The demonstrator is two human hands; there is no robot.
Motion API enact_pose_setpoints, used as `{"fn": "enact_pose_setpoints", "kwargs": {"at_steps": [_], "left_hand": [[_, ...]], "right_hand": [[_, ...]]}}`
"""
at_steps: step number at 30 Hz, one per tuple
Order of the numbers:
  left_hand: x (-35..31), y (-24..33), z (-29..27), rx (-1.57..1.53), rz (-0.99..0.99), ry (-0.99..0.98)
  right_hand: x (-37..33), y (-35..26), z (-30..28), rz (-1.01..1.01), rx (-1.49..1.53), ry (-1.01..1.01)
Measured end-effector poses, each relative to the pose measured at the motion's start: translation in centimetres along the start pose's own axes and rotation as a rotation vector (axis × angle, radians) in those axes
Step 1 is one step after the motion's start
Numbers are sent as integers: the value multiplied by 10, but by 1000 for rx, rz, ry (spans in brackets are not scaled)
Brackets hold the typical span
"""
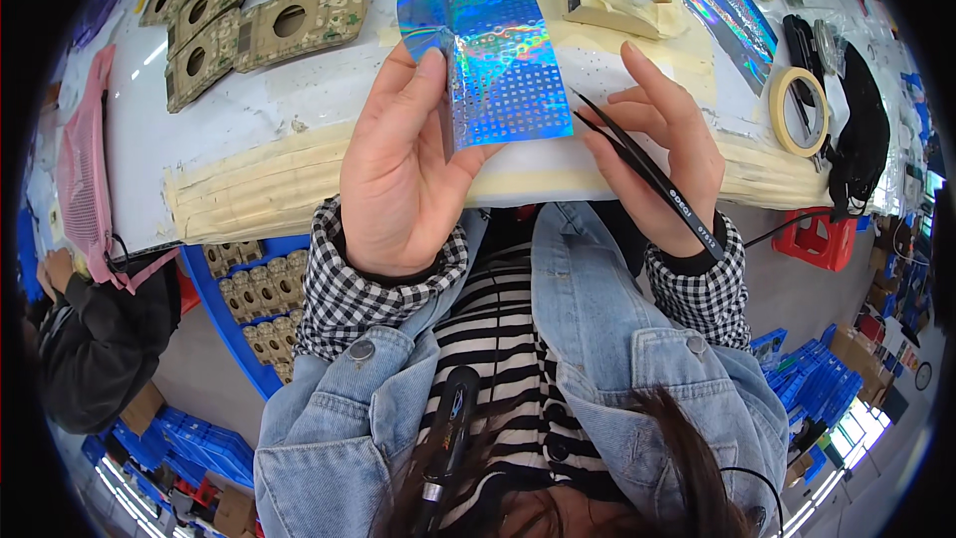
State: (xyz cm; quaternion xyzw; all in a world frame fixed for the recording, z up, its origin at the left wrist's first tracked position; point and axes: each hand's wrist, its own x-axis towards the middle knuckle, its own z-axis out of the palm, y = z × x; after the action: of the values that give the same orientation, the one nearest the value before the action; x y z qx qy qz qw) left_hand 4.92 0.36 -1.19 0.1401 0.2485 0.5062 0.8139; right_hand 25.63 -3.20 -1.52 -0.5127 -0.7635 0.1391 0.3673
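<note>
Blue foil sheet [508, 70], long axis fore-and-aft, tweezers [649, 171] pointing forward-left

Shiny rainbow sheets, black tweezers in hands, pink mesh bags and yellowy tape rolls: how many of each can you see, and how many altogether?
Holographic sheets: 2 (one in the left hand, one on the table)
Black tweezers in the right hand: 1
Pink mesh bag: 1
Masking tape roll: 1
Total: 5

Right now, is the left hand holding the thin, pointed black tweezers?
No, the thin, pointed black tweezers are in the right hand; the left hand holds a shiny blue rainbow sheet.
</note>
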Motion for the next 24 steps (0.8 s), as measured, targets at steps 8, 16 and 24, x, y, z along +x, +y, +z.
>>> {"fn": "enact_pose_setpoints", "kwargs": {"at_steps": [8, 16, 24], "left_hand": [[2, -6, -1, 17, -3, -14], [3, -6, 0, 24, -17, 6], [-7, 9, -7, 133, 193, 40]], "right_hand": [[4, 0, 1, -80, -53, -33], [2, -1, 0, 1, -20, -18], [3, 0, -3, -43, -17, -6]]}}
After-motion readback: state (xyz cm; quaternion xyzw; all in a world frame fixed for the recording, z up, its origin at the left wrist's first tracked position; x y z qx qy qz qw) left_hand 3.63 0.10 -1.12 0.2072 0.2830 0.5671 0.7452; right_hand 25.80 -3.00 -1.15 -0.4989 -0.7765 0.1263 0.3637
